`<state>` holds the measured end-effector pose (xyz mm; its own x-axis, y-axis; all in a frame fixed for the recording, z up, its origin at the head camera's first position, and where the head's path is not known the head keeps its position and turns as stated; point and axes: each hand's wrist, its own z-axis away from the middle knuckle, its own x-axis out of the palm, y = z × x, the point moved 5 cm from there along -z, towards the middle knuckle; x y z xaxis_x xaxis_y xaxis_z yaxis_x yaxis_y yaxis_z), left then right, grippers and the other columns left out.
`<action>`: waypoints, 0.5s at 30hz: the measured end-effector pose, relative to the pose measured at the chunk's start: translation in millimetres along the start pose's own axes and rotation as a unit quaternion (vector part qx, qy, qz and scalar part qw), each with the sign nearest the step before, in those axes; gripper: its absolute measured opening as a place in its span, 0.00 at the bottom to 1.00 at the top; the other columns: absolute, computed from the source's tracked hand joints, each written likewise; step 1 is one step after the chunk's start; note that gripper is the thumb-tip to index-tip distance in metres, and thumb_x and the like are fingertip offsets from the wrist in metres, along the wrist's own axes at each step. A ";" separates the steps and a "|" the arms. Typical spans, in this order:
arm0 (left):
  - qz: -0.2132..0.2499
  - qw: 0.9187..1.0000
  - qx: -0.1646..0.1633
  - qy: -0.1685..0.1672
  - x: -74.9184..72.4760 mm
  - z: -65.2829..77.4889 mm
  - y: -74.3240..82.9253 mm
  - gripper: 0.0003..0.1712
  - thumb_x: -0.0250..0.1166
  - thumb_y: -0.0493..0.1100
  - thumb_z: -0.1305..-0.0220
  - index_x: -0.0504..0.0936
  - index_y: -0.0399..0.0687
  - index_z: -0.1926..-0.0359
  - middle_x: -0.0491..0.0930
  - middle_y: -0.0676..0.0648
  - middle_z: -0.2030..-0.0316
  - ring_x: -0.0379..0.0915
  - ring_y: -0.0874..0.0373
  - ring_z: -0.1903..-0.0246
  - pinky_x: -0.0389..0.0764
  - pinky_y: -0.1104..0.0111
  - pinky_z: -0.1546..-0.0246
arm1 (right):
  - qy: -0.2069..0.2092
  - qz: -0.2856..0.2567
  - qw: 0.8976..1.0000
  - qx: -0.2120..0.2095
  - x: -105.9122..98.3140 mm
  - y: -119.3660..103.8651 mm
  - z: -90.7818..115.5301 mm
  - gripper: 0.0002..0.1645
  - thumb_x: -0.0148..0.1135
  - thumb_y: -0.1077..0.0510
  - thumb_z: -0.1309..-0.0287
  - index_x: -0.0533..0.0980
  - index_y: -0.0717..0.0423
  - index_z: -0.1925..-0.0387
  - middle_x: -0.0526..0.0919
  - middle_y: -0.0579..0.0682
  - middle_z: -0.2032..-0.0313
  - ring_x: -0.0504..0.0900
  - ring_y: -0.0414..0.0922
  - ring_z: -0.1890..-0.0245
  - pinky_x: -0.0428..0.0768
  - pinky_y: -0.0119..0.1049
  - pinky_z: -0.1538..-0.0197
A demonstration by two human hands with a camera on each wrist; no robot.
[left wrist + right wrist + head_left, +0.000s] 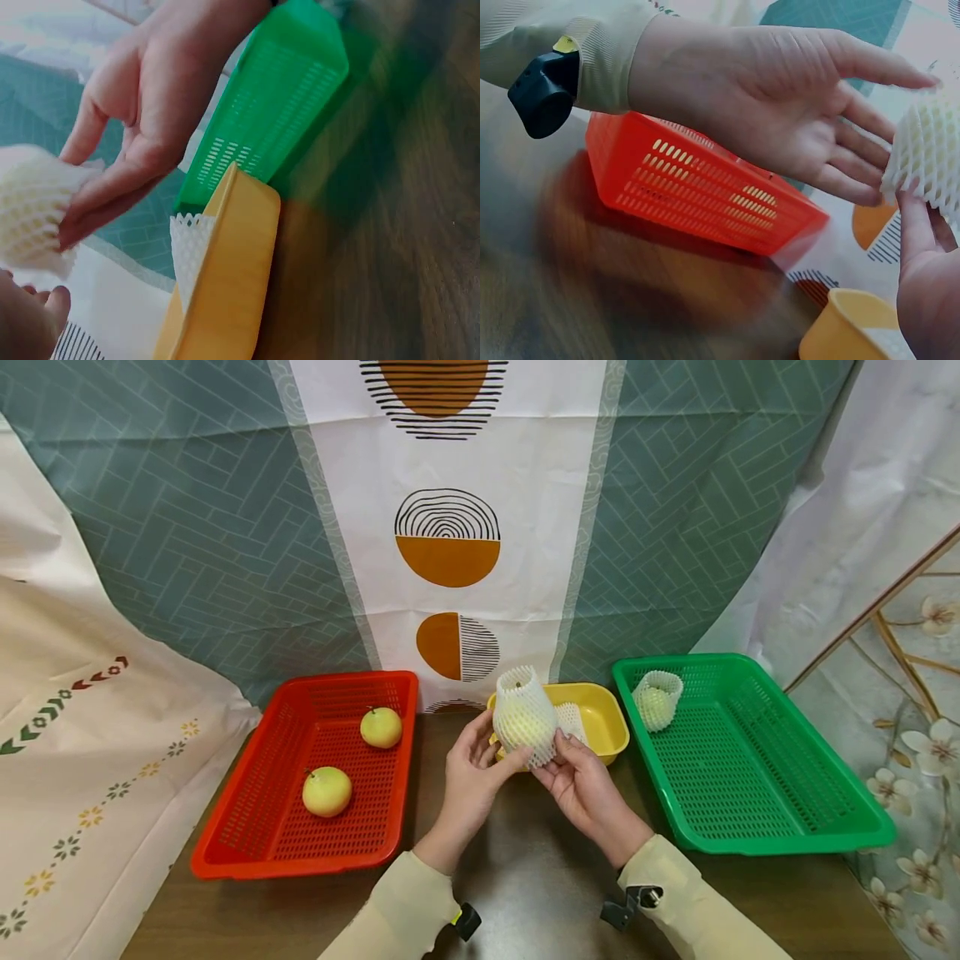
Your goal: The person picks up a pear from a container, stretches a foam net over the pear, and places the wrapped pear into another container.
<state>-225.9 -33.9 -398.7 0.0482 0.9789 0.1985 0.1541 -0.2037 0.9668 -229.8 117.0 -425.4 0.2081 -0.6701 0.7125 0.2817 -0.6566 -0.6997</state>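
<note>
A pale yellow pear in a white foam net sleeve point(525, 718) is held up between both hands, above the front of the yellow tray. My left hand point(474, 767) grips it from the left, its thumb across the lower front of the net. With thumb and fingers, my right hand point(585, 789) pinches the net's lower right edge, as the left wrist view also shows on the foam net point(34, 210). The stem shows through the net's open top. Inside the yellow tray point(611, 727) lies another white foam net point(572, 722), partly hidden behind the held pear.
On the left stands a red basket point(300, 867) with two bare yellow pears, one farther back point(381, 727) and one nearer point(327, 792). A green basket point(780, 843) on the right holds one netted pear point(657, 702) in its back left corner. A patterned cloth point(450, 460) hangs behind.
</note>
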 end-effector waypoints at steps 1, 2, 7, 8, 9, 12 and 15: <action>0.002 1.000 0.004 -0.008 3.0 0.0 0.3 0.40 0.72 0.38 0.50 0.66 0.51 0.37 0.70 0.50 0.39 0.67 0.54 0.39 0.65 0.57 0.36 | -0.002 -0.004 1.000 0.002 0.3 0.3 -0.2 0.33 0.47 0.47 0.32 0.51 0.54 0.32 0.68 0.51 0.39 0.75 0.43 0.42 0.71 0.38 0.39; 0.005 1.000 0.007 -0.011 5.1 -0.3 -0.2 0.42 0.74 0.37 0.54 0.66 0.52 0.37 0.71 0.51 0.40 0.68 0.55 0.40 0.66 0.58 0.36 | -0.005 -0.005 1.000 0.005 0.8 0.8 -0.4 0.34 0.48 0.47 0.33 0.51 0.53 0.32 0.68 0.51 0.38 0.74 0.44 0.42 0.70 0.38 0.39; 0.028 0.999 0.007 0.035 4.3 -1.3 -3.4 0.40 0.77 0.41 0.57 0.68 0.54 0.41 0.74 0.50 0.45 0.73 0.55 0.46 0.74 0.64 0.43 | -0.007 0.040 0.999 0.029 2.8 4.0 0.2 0.35 0.50 0.46 0.34 0.53 0.54 0.33 0.71 0.52 0.40 0.75 0.46 0.41 0.71 0.42 0.39; 0.031 0.998 0.009 0.045 3.1 -1.3 -3.6 0.39 0.76 0.42 0.56 0.69 0.53 0.42 0.75 0.49 0.46 0.74 0.54 0.47 0.76 0.64 0.45 | -0.002 0.060 0.998 0.035 3.0 4.0 0.6 0.35 0.51 0.45 0.35 0.55 0.55 0.34 0.73 0.52 0.41 0.76 0.47 0.42 0.72 0.43 0.40; 0.033 0.998 0.012 0.053 2.0 -1.3 -3.4 0.38 0.76 0.43 0.56 0.69 0.52 0.42 0.75 0.48 0.47 0.74 0.53 0.48 0.77 0.65 0.47 | 0.003 0.080 0.996 0.040 3.2 3.6 1.0 0.35 0.52 0.45 0.35 0.56 0.55 0.34 0.74 0.53 0.42 0.77 0.48 0.44 0.72 0.44 0.41; 0.036 0.997 0.016 0.070 -1.3 -1.0 -2.3 0.36 0.74 0.47 0.53 0.70 0.49 0.43 0.76 0.45 0.48 0.75 0.52 0.49 0.78 0.67 0.49 | 0.029 0.141 0.988 0.059 2.9 1.0 2.1 0.35 0.56 0.44 0.39 0.58 0.55 0.38 0.75 0.53 0.46 0.79 0.49 0.47 0.75 0.47 0.43; 0.038 0.996 0.010 0.078 -4.2 -0.7 0.3 0.33 0.72 0.49 0.50 0.72 0.47 0.44 0.77 0.44 0.49 0.76 0.53 0.51 0.78 0.68 0.50 | 0.042 0.190 0.979 0.067 4.1 -4.7 2.6 0.34 0.55 0.44 0.38 0.58 0.55 0.38 0.71 0.54 0.43 0.77 0.50 0.46 0.74 0.48 0.42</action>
<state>-226.8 -38.0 -399.1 -0.0929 0.9510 0.2951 0.1754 -0.2761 0.9450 -227.9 118.2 -419.0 0.2456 -0.8865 0.3922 0.3204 -0.3076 -0.8959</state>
